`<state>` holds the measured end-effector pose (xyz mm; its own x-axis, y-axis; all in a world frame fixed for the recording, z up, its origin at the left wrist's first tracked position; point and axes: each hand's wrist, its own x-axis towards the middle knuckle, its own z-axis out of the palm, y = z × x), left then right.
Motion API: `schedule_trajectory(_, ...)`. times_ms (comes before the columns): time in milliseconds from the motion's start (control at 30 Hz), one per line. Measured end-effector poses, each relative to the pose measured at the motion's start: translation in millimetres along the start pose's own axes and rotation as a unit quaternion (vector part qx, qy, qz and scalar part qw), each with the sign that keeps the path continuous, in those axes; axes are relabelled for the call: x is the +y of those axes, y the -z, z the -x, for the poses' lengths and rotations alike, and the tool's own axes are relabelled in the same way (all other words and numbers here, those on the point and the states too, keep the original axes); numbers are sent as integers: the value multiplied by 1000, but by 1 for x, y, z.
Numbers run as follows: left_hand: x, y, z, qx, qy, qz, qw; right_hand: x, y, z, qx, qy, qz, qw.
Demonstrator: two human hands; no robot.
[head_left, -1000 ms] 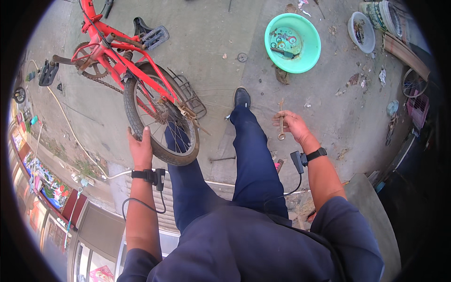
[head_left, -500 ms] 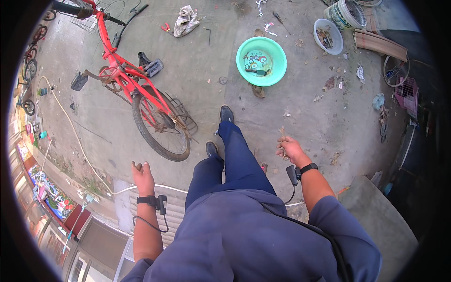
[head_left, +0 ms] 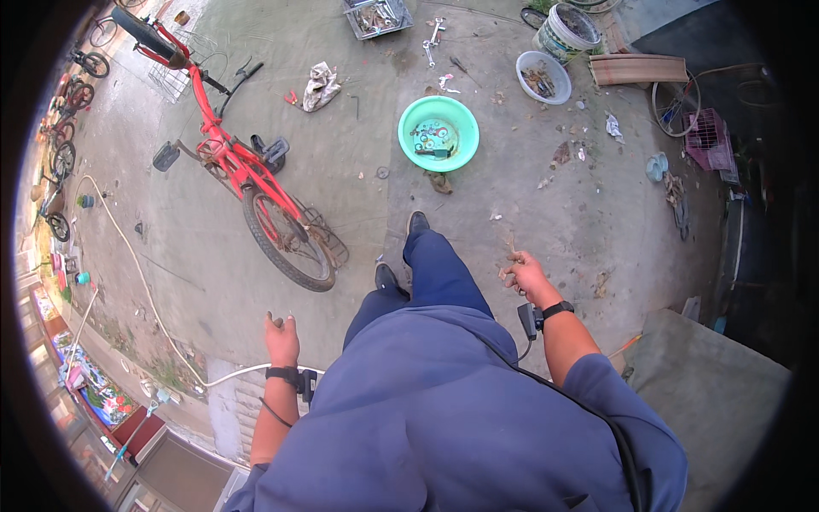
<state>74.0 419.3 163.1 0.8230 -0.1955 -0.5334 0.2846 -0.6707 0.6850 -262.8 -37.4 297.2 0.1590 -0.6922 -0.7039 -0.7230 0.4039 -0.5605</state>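
My right hand (head_left: 526, 277) is closed around a slim, brownish wrench (head_left: 510, 245), whose forked end sticks out past my fingers. Most of its shaft is hidden in the grip. On the other side of my body, my left hand (head_left: 282, 341) hangs with its thumb and forefinger apart and nothing seen between them. Ahead of my feet stands a mint-green basin (head_left: 465, 149) with small parts and a dark-handled tool in it. A red bicycle (head_left: 226, 154) lies upturned on the ground at the left, nearer my left hand.
Wrenches (head_left: 429, 53) lie by a grey tool crate (head_left: 375, 32) at the far side. A white tub (head_left: 546, 78) and a bucket (head_left: 570, 30) stand at the far right. A rag (head_left: 321, 87) lies beyond the bicycle. A pale hose (head_left: 136, 273) curves along the left.
The whole view has shifted: the basin and bicycle sit further left, and the tool crate has come into sight. My right hand still holds the wrench; my left hand stays free, slightly lower.
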Motion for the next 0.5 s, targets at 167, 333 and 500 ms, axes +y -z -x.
schedule_trajectory(167,16,-19,28,13,-2,10,1000,29,58,-6,47,-71,-1,996)
schedule_trajectory(333,66,-67,55,27,5,-13,1000,4,133,-48,53,-46,-20,997)
schedule_trajectory(500,123,-118,98,24,-10,-22,999,-54,221,-83,107,35,24,993)
